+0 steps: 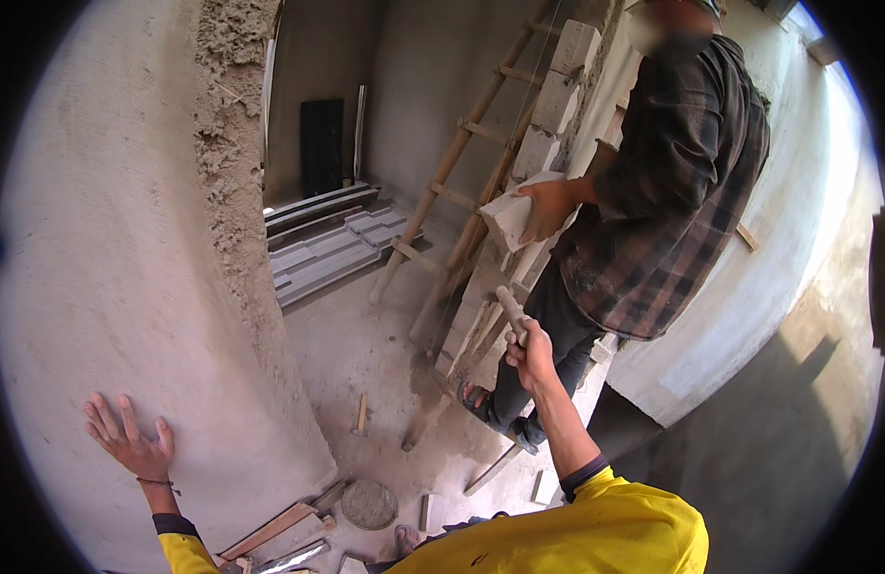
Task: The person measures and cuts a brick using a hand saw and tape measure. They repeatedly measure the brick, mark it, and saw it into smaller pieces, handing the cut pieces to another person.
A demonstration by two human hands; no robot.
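Smooth, matt plaster is seen on the left wall (117,239), bordered by a rough, crumbly edge (232,143). A dull finish is shown by the gripped handle (510,309). The ladder (453,195) is made of wood; matt cloth is seen in the plaid shirt (686,191).

Stick (509,308) partly hidden in right hand (532,356); co-worker's head (670,27) blurred.

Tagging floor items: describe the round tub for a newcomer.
Find the big pale wall under the person's left hand. Just beyond its lower right corner stands the grey-filled tub. Its round outline sets it apart from the straight planks nearby.
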